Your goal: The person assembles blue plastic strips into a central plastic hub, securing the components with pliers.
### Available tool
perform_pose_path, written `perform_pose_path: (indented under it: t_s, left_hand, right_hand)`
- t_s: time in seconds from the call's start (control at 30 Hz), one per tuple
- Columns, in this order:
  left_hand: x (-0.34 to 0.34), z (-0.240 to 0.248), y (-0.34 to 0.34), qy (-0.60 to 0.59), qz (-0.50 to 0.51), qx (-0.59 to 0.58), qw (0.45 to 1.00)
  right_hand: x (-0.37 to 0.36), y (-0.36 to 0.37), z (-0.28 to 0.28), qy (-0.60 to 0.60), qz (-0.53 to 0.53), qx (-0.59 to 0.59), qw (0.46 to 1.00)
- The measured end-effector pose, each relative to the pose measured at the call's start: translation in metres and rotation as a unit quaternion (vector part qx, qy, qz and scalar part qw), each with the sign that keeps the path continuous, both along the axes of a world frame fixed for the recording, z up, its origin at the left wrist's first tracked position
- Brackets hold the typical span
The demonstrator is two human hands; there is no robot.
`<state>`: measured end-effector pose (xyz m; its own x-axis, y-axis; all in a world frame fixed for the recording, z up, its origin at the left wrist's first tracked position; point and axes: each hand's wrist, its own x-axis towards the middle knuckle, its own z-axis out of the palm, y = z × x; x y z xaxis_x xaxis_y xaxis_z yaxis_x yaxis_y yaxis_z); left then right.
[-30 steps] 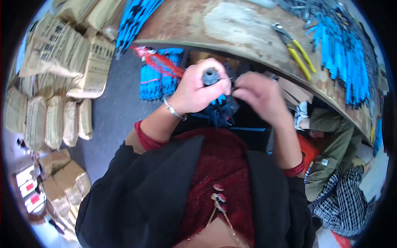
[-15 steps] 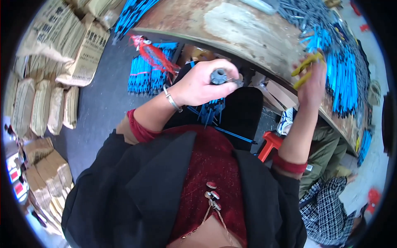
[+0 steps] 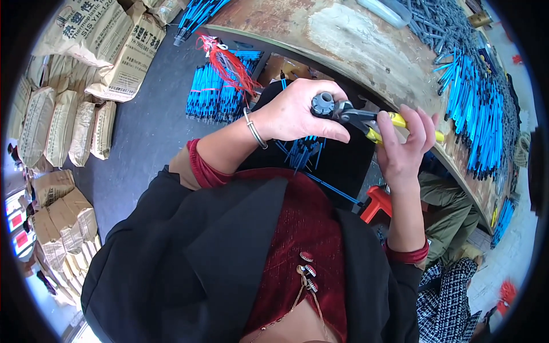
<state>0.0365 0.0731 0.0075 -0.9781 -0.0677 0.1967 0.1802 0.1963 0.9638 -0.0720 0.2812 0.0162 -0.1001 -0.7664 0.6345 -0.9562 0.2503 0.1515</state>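
My left hand is closed around a dark grey, ribbed round plastic part with a hole in its end. In my right hand are pliers with yellow handles. Their metal jaws reach the side of the grey part beside my left thumb; what lies between the jaws is too small to make out. Below my left hand, a bunch of thin blue rods with black ends rests over my dark-clad lap. One blue rod sticks out toward the right.
A worn wooden table runs along the front and right, bearing blue rods and a heap of grey parts. Red strings hang by a tied blue bundle. Paper sacks stand left; a red stool and another person's trousers are right.
My right hand has come down and left from over the table, bringing the pliers' jaws to the grey part. My left hand has shifted slightly right, still holding that part.
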Motion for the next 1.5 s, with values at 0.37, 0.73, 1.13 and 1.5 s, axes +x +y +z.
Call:
perform_pose_path:
  t_s: [0.37,0.73,1.13,1.5]
  left_hand:
    - [-0.006,0.000,0.006,0.021,-0.051,0.031,0.998]
    - [-0.017,-0.011,0.010,0.022,-0.144,0.040,0.989]
    - [-0.021,-0.006,0.013,0.045,-0.214,0.011,0.976]
    - [-0.023,-0.007,0.007,0.032,-0.195,0.018,0.980]
  right_hand:
    - [0.011,0.032,0.048,-0.208,-0.040,0.186,0.959]
    - [-0.002,0.041,0.029,-0.681,0.124,0.231,0.684]
    - [0.007,0.059,0.007,-0.955,0.106,0.250,0.123]
    - [0.009,0.061,-0.001,-0.870,0.129,0.278,0.387]
